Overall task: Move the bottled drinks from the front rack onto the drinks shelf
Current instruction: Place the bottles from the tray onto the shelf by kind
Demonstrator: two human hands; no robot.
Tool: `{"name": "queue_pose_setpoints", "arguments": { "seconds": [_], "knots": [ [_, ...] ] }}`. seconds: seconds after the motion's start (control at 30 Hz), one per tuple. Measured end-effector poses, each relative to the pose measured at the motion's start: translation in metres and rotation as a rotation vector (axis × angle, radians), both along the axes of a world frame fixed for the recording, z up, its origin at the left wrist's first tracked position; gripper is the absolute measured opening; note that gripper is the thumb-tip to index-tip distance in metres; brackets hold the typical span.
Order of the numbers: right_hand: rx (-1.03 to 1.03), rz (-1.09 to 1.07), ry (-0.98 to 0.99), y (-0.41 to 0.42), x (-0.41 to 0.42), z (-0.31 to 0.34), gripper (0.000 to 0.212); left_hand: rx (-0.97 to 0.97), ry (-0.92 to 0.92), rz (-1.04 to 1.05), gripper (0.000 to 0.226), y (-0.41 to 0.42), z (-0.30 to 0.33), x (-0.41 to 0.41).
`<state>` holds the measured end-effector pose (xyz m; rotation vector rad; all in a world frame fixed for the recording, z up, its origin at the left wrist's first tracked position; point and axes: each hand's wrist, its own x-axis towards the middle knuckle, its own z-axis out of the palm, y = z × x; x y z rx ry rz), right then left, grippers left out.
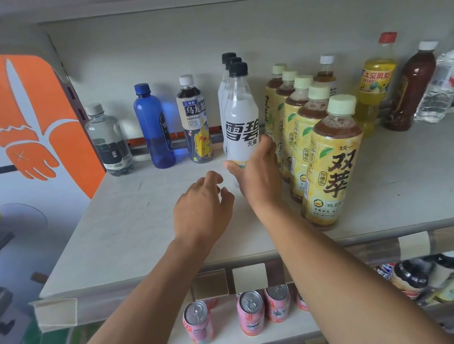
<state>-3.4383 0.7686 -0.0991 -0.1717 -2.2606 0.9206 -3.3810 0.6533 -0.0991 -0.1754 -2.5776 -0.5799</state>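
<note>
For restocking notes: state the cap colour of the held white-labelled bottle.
Black cap, clearest in the head view.

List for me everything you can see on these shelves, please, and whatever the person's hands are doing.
white soda bottles: three, black caps, in a row front to back, mid shelf
yellow tea bottles: five, pale caps, in a row right of the sodas
clear water bottle: one, grey cap, far left
blue bottle: one, beside it
oolong tea bottle: one, dark, white cap
pineapple drink: one, yellow, red cap, back right
brown drink: one, white cap, leaning
pink cans: at least three, lower shelf
drinks shelf: one, pale grey
left hand: open, near the front soda
right hand: grip round the front soda's base
</note>
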Motion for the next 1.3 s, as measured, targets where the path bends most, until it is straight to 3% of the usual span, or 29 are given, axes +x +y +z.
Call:
{"name": "queue_pose_setpoints", "arguments": {
  "seconds": [0.53, 0.87, 1.3],
  "knots": [
    [-0.008, 0.041, -0.074, 0.003, 0.005, -0.003, 0.081, 0.002, -0.005, -0.003, 0.027, -0.001, -0.002, 0.001],
    [0.039, 0.051, -0.283, 0.007, 0.032, 0.006, 0.07, 0.015, -0.015, -0.017, 0.029, -0.005, 0.001, 0.006],
    [0.144, 0.119, -0.198, 0.019, 0.137, 0.03, 0.037, 0.065, 0.162, -0.167, 0.025, -0.016, 0.024, 0.06]
  ]
}}
